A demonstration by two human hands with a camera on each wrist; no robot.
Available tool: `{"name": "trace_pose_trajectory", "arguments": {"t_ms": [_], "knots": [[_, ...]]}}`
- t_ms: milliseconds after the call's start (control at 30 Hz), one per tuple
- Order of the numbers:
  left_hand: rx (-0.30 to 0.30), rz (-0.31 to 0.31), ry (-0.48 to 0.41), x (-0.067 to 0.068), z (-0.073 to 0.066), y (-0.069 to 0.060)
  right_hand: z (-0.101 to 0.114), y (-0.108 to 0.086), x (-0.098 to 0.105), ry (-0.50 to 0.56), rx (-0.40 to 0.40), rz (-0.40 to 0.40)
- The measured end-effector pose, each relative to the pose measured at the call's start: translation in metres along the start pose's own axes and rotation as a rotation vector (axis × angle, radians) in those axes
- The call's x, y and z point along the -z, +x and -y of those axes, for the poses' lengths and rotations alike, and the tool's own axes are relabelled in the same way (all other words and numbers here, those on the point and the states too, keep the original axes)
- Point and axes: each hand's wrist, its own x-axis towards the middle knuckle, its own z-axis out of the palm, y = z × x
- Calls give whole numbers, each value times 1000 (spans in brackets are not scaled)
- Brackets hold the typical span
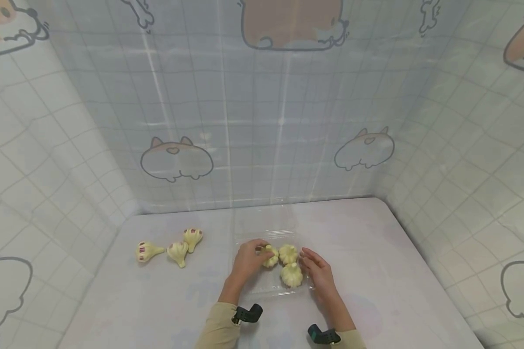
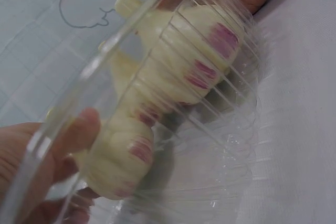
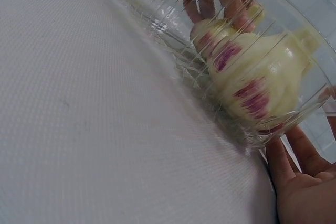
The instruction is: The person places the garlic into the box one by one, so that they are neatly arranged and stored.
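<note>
Left hand point(image 1: 247, 260) on left bulb point(image 1: 270, 257) in a see-through tray point(image 1: 262, 287), right hand point(image 1: 319, 272) at its right wall.
Left thumb and fingers clamped round that garlic bulb; right hand apart from it, fingers fairly straight against the tray's outside, probably bracing it against sliding. Far bulb point(image 1: 288, 253) and near bulb point(image 1: 291, 275) sit just right of the held one, bunched, maybe propping each other. Lid point(image 1: 264, 220) lies back on the far side, likely so hands can reach in. Three loose bulbs point(image 1: 177, 252) on the table point(image 1: 397, 291), left.
</note>
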Motion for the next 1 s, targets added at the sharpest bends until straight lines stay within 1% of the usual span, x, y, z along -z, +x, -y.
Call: {"name": "trace_pose_trajectory", "arguments": {"t_ms": [200, 367, 600, 700, 1000], "knots": [[18, 5, -4, 1, -1, 1, -1, 1, 0, -15, 13, -1], [4, -1, 14, 2, -1, 1, 0, 0, -1, -28, 24, 9], [6, -14, -16, 1, -1, 0, 1, 1, -3, -19, 16, -2], [12, -7, -26, 1, -1, 1, 0, 2, -3, -11, 18, -10], [-4, 6, -15, 1, -1, 0, -1, 0, -4, -22, 8, -17]]}}
